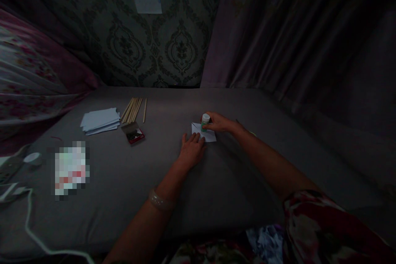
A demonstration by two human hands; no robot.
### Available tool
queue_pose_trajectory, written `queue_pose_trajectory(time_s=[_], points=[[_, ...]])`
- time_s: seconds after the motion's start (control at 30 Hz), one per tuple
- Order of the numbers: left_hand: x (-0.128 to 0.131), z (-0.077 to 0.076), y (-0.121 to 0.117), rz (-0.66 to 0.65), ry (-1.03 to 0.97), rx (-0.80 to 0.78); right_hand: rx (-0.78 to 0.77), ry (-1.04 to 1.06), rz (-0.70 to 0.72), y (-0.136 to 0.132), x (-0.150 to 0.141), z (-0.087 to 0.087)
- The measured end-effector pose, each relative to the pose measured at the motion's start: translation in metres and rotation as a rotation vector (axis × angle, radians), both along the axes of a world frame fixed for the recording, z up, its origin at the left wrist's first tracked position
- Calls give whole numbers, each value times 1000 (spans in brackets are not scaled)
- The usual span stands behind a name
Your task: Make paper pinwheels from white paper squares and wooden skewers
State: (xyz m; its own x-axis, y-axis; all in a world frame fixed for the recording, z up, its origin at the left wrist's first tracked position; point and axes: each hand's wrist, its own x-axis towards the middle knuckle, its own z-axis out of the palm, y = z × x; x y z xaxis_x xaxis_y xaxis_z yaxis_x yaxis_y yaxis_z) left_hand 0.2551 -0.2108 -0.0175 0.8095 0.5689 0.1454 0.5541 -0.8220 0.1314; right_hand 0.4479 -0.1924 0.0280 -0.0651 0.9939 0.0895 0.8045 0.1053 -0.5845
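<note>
The green-and-white glue stick (204, 125) stood over the white paper (210, 136) on the grey-covered desk (167, 148), its long axis nearly vertical and its white end uppermost. The fingers of the right hand (218, 121), the nearer hand, pinched it from the three o'clock side. From the left hand (192, 149), whose fingers were spread on the paper's seven o'clock edge, the stick lay at one o'clock; contact beneath its lower end could not be told.
</note>
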Motion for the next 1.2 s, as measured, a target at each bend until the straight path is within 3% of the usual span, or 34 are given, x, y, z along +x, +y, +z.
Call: queue_pose_trajectory(time_s=[0.13, 0.23, 0.53, 0.77, 1.03, 1.2], points=[[2, 2, 0, 4, 9, -22, 45, -194, -164, -13, -13, 1], [2, 4, 0, 4, 9, -24, 66, -227, -207, -17, -19, 2], [-1, 3, -2, 4, 2, -13, -75, 23, 49, 0, 0, 1], [1, 6, -1, 5, 5, -39, 87, -167, -179, -15, -14, 2], [-3, 6, -1, -1, 5, -43, -73, 4, 29, -1, -3, 4], [-2, 6, -1, 1, 4, -45, -1, -207, -128, -8, -13, 6]])
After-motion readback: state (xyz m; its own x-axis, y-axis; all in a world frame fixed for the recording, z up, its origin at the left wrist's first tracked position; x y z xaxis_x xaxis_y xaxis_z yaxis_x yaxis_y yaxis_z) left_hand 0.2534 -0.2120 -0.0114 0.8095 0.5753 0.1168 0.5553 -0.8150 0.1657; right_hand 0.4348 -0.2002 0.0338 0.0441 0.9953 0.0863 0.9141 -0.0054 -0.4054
